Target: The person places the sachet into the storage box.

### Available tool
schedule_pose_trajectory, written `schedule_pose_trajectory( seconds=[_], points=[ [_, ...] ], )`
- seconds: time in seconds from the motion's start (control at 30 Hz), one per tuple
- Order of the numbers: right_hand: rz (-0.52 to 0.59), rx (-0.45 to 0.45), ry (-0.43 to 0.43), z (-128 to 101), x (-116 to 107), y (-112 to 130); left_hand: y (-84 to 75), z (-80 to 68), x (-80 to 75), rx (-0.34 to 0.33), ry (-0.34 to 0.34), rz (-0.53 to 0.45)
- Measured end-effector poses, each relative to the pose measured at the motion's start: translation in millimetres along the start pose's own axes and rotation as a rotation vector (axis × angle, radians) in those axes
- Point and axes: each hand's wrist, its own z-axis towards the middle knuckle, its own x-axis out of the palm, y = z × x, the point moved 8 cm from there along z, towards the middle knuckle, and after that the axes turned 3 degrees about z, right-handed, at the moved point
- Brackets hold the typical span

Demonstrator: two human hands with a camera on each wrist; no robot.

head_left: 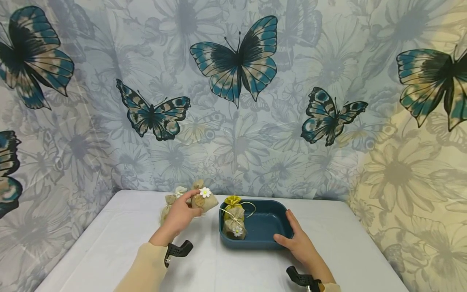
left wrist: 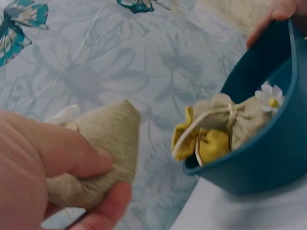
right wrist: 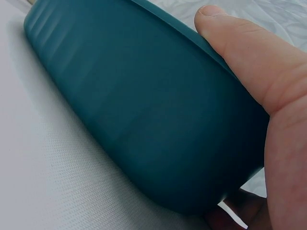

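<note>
Burlap pouch: our left hand (head_left: 180, 215) has its thumb and fingers pinched around a tan pouch (head_left: 204, 200) with a white daisy, left of centre, just above the table (head_left: 120, 243).
Tub: the teal tub (head_left: 268, 227) sits centre frame; our right hand (head_left: 297, 243) clamps its near right corner, thumb over the rim.
Doing it well: we'd say keep that tub pinned, carry the pouch over the rim and lower it beside what's already in there rather than dropping it.
Count: we see two pouches in the tub (head_left: 233, 221), one yellow and one tan, one in hand, another (head_left: 169, 202) behind it, so four. One tub.
</note>
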Motion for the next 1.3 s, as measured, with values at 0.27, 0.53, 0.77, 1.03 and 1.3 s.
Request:
schedule_pose_trajectory(
  seconds=[0.27,0.53,0.77,1.03,1.3],
  points=[
    [0.008,-0.010,-0.008,0,0,-1,-54.0,9.0,27.6,0.183,0.097,-0.073],
    [0.045,-0.001,-0.014,0,1,-1,-84.2,17.7,63.5,0.331,0.139,0.031],
    [0.045,-0.003,-0.016,0,-1,0,-89.6,24.6,95.1,0.361,0.221,0.073],
    [0.061,0.005,-0.007,1,1,-3,-83.7,32.9,123.4,0.377,0.306,0.119],
    [0.054,0.018,-0.004,2,1,-3,-78.7,39.5,146.8,0.397,0.304,0.191]
  ],
)
